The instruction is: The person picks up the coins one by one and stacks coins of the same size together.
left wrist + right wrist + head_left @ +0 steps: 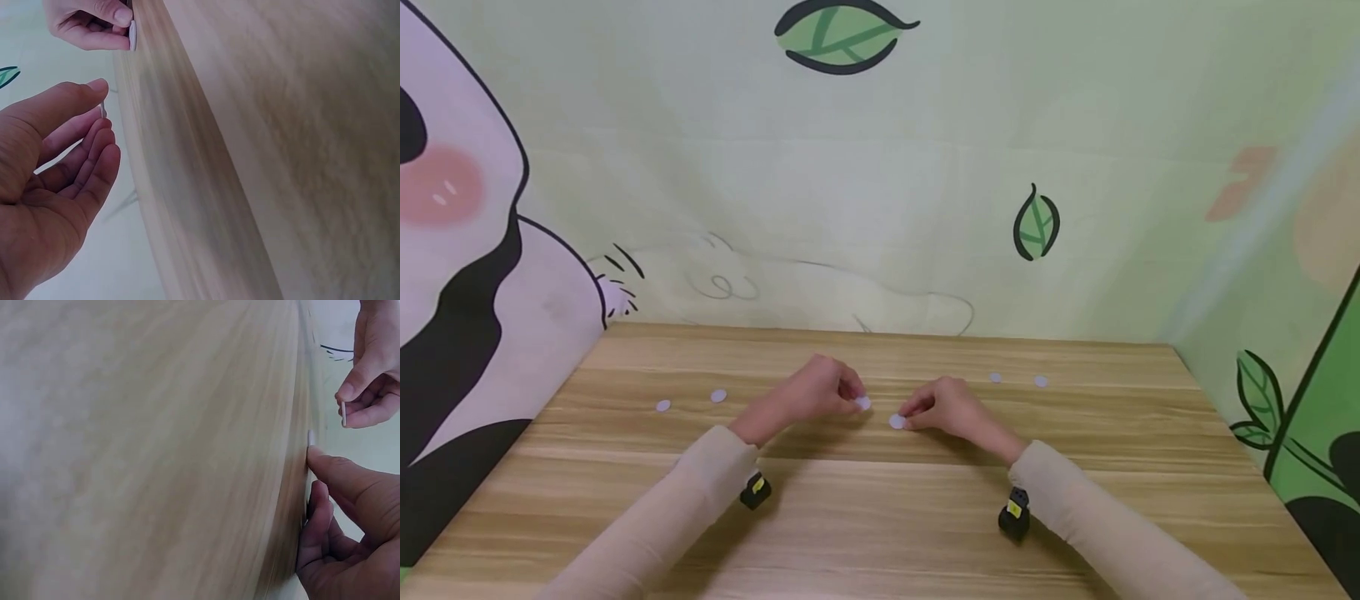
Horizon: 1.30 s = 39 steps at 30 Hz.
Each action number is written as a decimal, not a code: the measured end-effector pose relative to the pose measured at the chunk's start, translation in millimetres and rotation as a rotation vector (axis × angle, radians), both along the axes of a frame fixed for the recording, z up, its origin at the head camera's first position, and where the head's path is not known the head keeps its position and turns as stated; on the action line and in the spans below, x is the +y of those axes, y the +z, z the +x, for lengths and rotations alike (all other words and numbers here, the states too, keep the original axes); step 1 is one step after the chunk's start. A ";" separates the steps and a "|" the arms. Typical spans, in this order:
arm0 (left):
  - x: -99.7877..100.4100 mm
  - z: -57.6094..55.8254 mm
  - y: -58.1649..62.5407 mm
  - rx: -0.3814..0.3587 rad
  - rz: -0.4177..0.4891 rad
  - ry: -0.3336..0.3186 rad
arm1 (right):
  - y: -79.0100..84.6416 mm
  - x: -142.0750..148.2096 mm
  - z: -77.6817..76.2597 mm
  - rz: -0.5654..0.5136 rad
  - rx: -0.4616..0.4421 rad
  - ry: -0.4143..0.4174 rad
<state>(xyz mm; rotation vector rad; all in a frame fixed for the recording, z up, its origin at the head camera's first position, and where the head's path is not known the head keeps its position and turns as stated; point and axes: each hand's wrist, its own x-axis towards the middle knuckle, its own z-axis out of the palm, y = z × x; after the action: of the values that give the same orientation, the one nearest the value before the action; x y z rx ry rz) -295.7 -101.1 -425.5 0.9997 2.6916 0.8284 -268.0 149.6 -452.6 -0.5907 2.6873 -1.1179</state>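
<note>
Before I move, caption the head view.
Left hand and right hand each hold a small white round disc; four more lie on the pale wood-grain table.

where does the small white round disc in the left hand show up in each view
Head: small white round disc, slightly left of centre, below mid-height, pinched by the left hand.
Left wrist: disc, left side, above mid-height, partly hidden by the nearer hand.
Right wrist: disc, right side, above mid-height, edge-on, in the upper hand.
Shared landmark: brown wood-grained tabletop.

The wood-grain table (pixel 880 525) looks smooth with a faint sheen; discs (pixel 718 396) smooth, matt; sleeves (pixel 696 483) matt cloth; far backdrop (pixel 880 183) printed cloth.
</note>
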 end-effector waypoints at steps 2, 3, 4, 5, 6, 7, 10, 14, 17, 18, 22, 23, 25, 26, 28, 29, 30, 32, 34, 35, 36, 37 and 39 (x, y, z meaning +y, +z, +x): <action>2.0 0.7 -0.2 -0.004 -0.002 -0.004 | -0.2 0.2 0.2 -0.010 -0.009 -0.002; 3.1 0.8 -0.5 -0.006 0.000 -0.009 | -0.3 0.2 0.3 -0.013 -0.013 -0.003; 4.1 1.1 -0.7 -0.006 0.000 -0.014 | -0.2 0.2 0.5 -0.015 -0.019 -0.006; 5.1 1.2 -1.1 -0.007 0.002 -0.019 | 0.0 0.2 0.6 -0.016 -0.024 -0.009; 6.1 1.4 -1.5 -0.008 0.004 -0.024 | 0.0 0.2 0.7 -0.016 -0.027 -0.011; 7.1 1.5 -2.2 -0.012 0.006 -0.024 | 0.0 0.1 0.8 -0.015 -0.029 -0.012; 9.2 1.4 -4.5 -0.018 0.023 -0.034 | -0.1 0.1 0.7 -0.013 -0.032 -0.014; 11.7 0.1 -9.3 -0.073 0.092 -0.039 | 0.1 0.5 0.8 -0.011 -0.029 -0.013; 13.2 -0.6 -12.9 -0.139 0.156 -0.032 | 0.5 0.9 1.2 -0.012 -0.028 -0.011; 13.5 -0.7 -13.8 -0.159 0.173 -0.029 | 0.6 1.0 1.4 -0.011 -0.027 -0.011; 14.1 -1.2 -16.8 -0.199 0.199 -0.019 | 0.6 1.3 1.7 -0.010 -0.029 -0.013; 13.9 -1.5 -17.5 -0.203 0.200 -0.022 | 0.4 1.3 1.6 -0.008 -0.026 -0.012; 13.8 -1.7 -18.3 -0.212 0.204 -0.028 | 0.0 1.3 1.5 -0.004 -0.022 -0.012; 13.7 -1.8 -18.8 -0.216 0.206 -0.031 | -0.2 1.3 1.4 -0.003 -0.020 -0.011; 13.7 -2.6 -20.0 -0.223 0.211 -0.037 | -0.3 1.4 1.3 -0.004 -0.021 -0.010; 13.9 -3.0 -20.4 -0.224 0.211 -0.041 | -0.3 1.4 1.3 -0.006 -0.023 -0.011; 14.4 -3.1 -20.5 -0.228 0.210 -0.040 | -0.3 1.5 1.2 -0.006 -0.024 -0.010; 15.6 -3.7 -20.6 -0.233 0.203 -0.040 | -0.6 1.6 0.9 -0.006 -0.023 -0.008; 17.2 -3.6 -20.0 -0.236 0.195 -0.041 | -1.1 1.7 0.6 -0.007 -0.020 -0.006; 18.2 -3.6 -19.7 -0.236 0.189 -0.040 | -1.5 1.7 0.3 -0.006 -0.016 -0.005; 19.2 -3.5 -19.4 -0.237 0.182 -0.038 | -2.0 1.6 0.1 -0.005 -0.013 -0.002; 20.1 -3.8 -19.6 -0.235 0.175 -0.036 | -2.3 1.6 0.0 -0.005 -0.011 -0.001; 22.0 -4.1 -20.4 -0.232 0.160 -0.033 | -2.5 1.4 -0.2 -0.004 -0.007 0.000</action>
<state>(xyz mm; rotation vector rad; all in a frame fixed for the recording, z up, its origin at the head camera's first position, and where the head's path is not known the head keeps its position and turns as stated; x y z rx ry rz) -299.8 -79.1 -445.9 0.9128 2.4389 1.0943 -268.2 151.0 -455.2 -0.5861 2.6796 -1.1236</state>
